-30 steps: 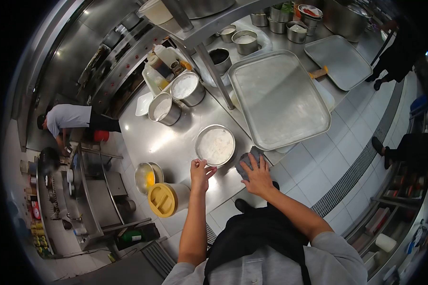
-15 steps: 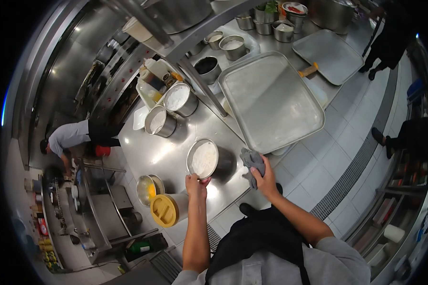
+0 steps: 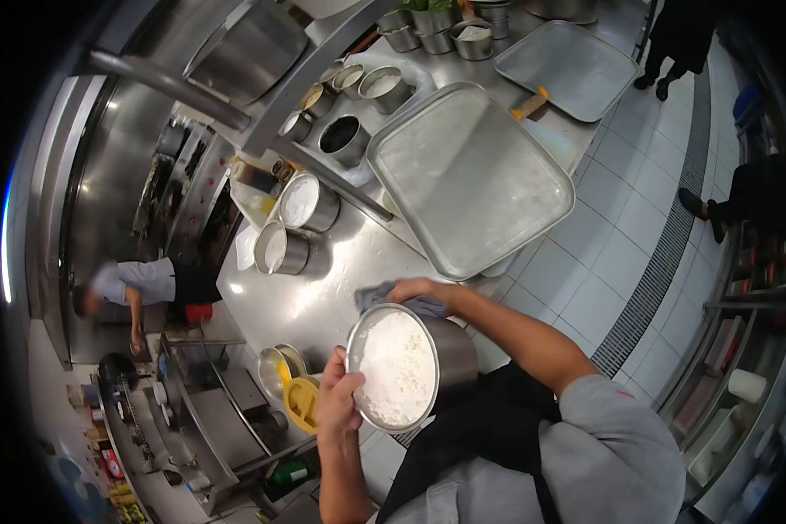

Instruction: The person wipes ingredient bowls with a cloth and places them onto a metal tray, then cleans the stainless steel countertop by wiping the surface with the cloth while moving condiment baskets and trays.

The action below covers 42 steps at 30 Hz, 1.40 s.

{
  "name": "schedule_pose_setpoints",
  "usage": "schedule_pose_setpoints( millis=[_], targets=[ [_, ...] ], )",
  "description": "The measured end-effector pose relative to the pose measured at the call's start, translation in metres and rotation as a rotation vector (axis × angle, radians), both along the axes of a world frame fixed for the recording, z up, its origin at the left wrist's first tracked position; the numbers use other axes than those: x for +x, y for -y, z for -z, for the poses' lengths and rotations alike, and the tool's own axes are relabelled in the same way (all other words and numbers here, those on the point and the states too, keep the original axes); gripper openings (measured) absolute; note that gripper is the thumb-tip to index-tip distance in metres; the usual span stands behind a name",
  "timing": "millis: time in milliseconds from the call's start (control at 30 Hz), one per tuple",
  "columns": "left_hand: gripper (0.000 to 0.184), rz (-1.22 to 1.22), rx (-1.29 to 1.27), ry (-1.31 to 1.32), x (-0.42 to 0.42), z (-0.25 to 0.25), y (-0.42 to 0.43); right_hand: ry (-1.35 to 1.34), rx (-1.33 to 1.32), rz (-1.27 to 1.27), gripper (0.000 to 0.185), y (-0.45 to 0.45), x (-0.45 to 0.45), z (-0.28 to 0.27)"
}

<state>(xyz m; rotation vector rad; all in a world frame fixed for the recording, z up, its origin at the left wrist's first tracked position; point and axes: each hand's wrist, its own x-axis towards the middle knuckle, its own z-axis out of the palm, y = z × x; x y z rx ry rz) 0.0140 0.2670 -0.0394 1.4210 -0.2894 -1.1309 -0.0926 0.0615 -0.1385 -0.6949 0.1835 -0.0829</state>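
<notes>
Fingers (image 3: 334,361) of the left hand (image 3: 338,400) grip one tilted pot (image 3: 457,356) of white powder (image 3: 397,367), near; the right hand (image 3: 417,289) lies over one grey cloth (image 3: 374,298) — its grip unclear. Left: two metal bowls (image 3: 268,373) near, one holding something yellow; farther, two white-filled pots (image 3: 294,254).

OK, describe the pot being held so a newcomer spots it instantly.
From the steel worktop, look down to the black apron. Before it, the left hand grips a round metal pot of white powder. Unlike the two powder pots on the worktop, it's held and tilted.
</notes>
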Motion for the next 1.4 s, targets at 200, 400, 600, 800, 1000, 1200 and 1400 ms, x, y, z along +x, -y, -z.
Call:
schedule_pose_setpoints(
  millis=[200,400,600,800,1000,1200,1400],
  targets=[
    [0.021,-0.099,-0.174,0.000,-0.016,0.026,0.020,0.293,0.165,0.509,0.050,-0.101,0.003,0.086],
    [0.024,-0.212,-0.252,0.609,-0.032,0.084,0.034,-0.268,1.023,0.404,0.059,-0.104,-0.036,0.011],
    [0.027,-0.254,-0.138,0.951,-0.030,0.078,0.041,-0.076,0.798,0.714,0.044,-0.101,-0.062,0.004],
    [0.023,-0.108,-0.217,0.411,-0.011,0.016,0.040,-0.097,-0.386,0.913,0.039,-0.050,-0.079,-0.017],
    [0.021,0.065,-0.076,0.061,-0.030,-0.021,0.057,0.027,0.110,0.368,0.044,0.023,-0.071,0.000],
    [0.019,0.081,-0.024,-0.113,-0.035,0.003,0.111,0.276,0.553,0.289,0.050,-0.021,-0.061,0.071],
    [0.019,-0.068,-0.202,0.166,0.000,0.059,0.216,-0.028,0.912,0.024,0.050,0.001,-0.148,0.072]
  ],
)
